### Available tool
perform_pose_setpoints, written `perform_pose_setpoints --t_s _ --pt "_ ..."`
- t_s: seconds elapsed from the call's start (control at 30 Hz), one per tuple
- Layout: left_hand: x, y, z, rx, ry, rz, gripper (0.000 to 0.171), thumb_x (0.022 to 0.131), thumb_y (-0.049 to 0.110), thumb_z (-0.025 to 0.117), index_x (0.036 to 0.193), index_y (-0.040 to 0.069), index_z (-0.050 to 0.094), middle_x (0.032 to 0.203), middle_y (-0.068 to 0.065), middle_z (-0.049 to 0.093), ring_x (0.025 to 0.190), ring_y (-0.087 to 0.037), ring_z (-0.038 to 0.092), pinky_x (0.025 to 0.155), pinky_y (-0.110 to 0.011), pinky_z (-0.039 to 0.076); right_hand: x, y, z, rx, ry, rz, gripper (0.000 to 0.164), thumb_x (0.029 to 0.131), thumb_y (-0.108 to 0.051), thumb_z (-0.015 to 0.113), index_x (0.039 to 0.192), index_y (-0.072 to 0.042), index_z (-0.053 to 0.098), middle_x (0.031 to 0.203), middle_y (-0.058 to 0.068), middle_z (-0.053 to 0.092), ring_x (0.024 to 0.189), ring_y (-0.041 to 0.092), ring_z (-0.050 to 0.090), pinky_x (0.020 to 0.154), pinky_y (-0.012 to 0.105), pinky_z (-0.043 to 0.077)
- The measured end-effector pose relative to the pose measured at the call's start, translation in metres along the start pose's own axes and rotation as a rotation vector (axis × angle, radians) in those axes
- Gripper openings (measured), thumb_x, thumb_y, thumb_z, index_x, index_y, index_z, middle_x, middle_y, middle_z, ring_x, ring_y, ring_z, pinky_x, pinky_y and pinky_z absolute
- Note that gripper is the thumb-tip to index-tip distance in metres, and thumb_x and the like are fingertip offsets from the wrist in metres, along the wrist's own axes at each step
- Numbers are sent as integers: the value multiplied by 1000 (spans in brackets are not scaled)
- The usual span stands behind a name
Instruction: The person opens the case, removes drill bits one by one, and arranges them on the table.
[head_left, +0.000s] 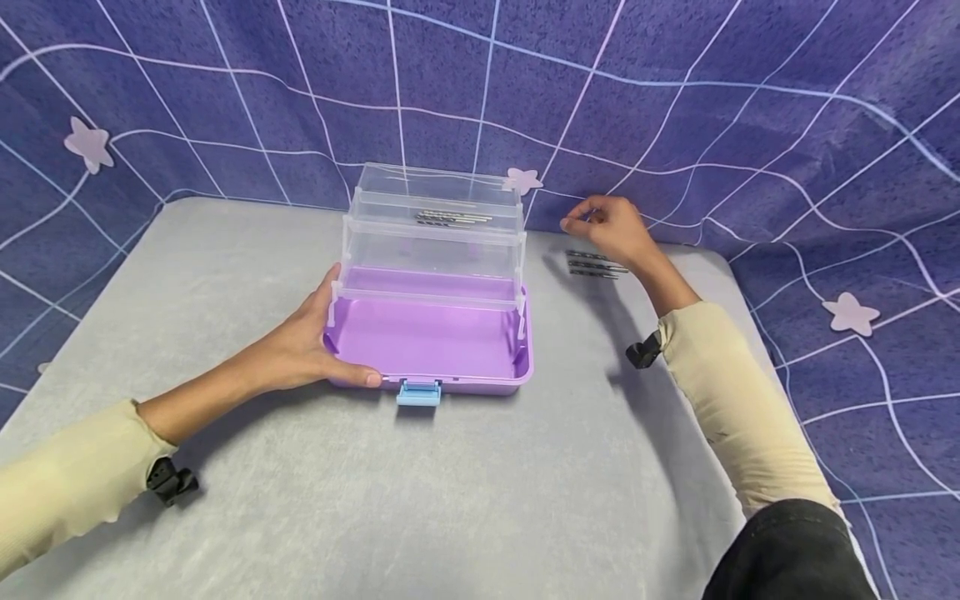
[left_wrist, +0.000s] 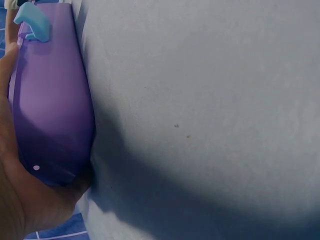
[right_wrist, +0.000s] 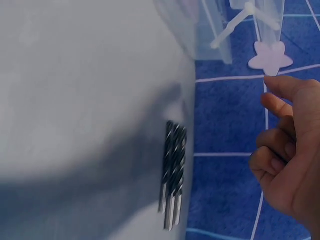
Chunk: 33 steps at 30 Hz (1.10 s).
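Note:
A purple toolbox point(head_left: 480, 387) lies open on the table, its clear tiered trays point(head_left: 435, 250) raised at the back. My left hand point(head_left: 311, 346) grips its left end, thumb along the front rim. The left wrist view shows the palm against the box's end wall point(left_wrist: 55, 125). Several drill bits point(head_left: 453, 219) lie in an upper tray. To the right of the box, three more drill bits point(head_left: 592, 265) lie side by side on the table. Just above them hovers my right hand point(head_left: 611, 229), fingers loosely bent, thumb and index finger apart with nothing between them.
A light blue latch point(head_left: 418, 393) hangs at the box's front. The grey tabletop point(head_left: 465, 492) ends at the back against a purple-blue cloth point(head_left: 637, 100) with a line grid and pale stars. The purple lower compartment shows its bare floor.

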<state>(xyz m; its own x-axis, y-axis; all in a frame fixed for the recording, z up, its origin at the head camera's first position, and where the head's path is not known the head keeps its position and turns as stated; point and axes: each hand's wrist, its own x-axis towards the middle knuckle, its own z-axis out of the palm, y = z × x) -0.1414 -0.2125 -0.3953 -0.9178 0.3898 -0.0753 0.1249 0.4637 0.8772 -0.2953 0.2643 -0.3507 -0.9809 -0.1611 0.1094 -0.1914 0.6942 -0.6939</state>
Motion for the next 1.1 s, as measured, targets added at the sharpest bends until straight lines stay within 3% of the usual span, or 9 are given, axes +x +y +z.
perform_pose_setpoints --t_s 0.07,0.33,0.57,0.7,0.97,1.1 --pt "0 0 0 11 1 -9 168 64 29 114 182 35 -5 173 -9 43 146 -36 59 131 -69 37 4 -5 2 4 5 -5 31 100 -36 82 111 -7 82 56 -18 43 54 3 38 56 28 36" --pt "0 0 0 -17 -3 6 164 64 25 114 180 42 0 170 -6 47 141 -35 62 128 -66 42 14 -27 7 31 6 -35 30 100 -36 83 110 -8 83 59 -18 44 58 3 39 60 29 36" --pt "-2 0 -1 5 2 -6 166 65 27 114 182 33 -4 173 -9 45 146 -36 59 132 -70 35 20 -44 11 50 -11 -56 29 101 -38 83 110 -10 84 60 -16 45 59 5 38 62 30 36" --pt "-1 0 -1 8 3 -7 166 64 28 114 182 34 -4 173 -9 44 147 -36 57 132 -71 34 25 -53 14 59 -17 -65 30 101 -37 83 113 -10 87 60 -16 44 60 5 38 62 30 36" --pt "0 -1 0 -6 0 7 162 64 26 114 179 47 1 169 -6 47 138 -36 65 121 -65 49 32 -72 20 75 -45 -101 31 101 -33 83 117 -7 88 64 -14 50 63 5 39 63 28 35" --pt "0 -1 0 -3 -3 2 161 65 27 114 178 48 2 169 -6 46 136 -35 66 120 -63 51 36 -80 25 77 -70 -114 31 101 -33 83 116 -6 88 65 -13 49 65 5 39 64 28 35"
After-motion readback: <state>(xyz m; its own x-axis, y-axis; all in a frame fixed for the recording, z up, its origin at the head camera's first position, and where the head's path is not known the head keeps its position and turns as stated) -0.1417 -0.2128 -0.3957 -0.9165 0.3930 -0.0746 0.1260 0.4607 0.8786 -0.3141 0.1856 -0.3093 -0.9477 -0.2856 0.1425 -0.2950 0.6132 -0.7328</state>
